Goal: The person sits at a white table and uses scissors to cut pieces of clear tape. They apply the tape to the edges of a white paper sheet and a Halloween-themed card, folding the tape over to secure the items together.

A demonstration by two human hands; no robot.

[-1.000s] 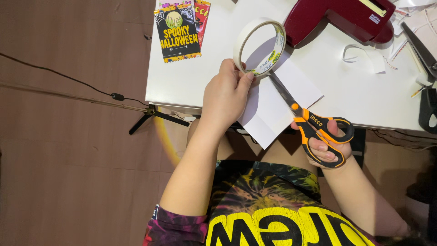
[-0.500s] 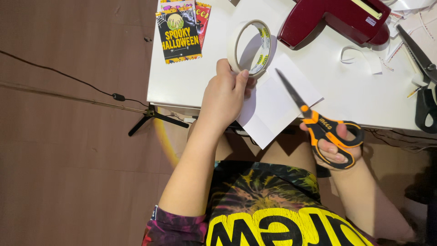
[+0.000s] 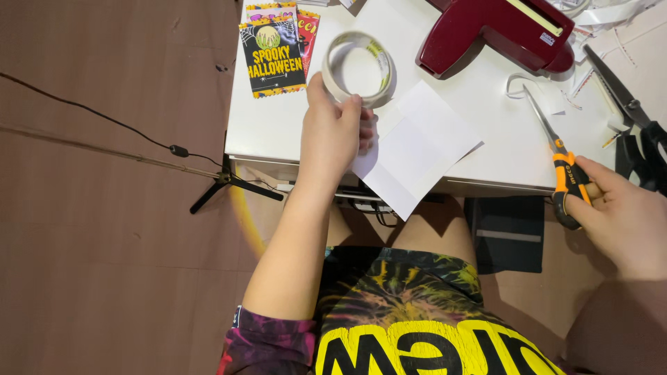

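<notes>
My left hand grips the near rim of a roll of pale tape standing on the white table. A folded white sheet of paper lies just right of that hand and hangs over the table's front edge. My right hand holds orange-and-black scissors by the handles at the table's right front edge, blades shut and pointing away over the tabletop.
A dark red tape dispenser sits at the back. Printed candy packets lie at the table's left. Black scissors and paper scraps rest at the right. A cable and tripod leg cross the floor at left.
My right hand carried the orange scissors off the paper to the right edge of the table. My left hand moved up from the paper and took the tape roll.
</notes>
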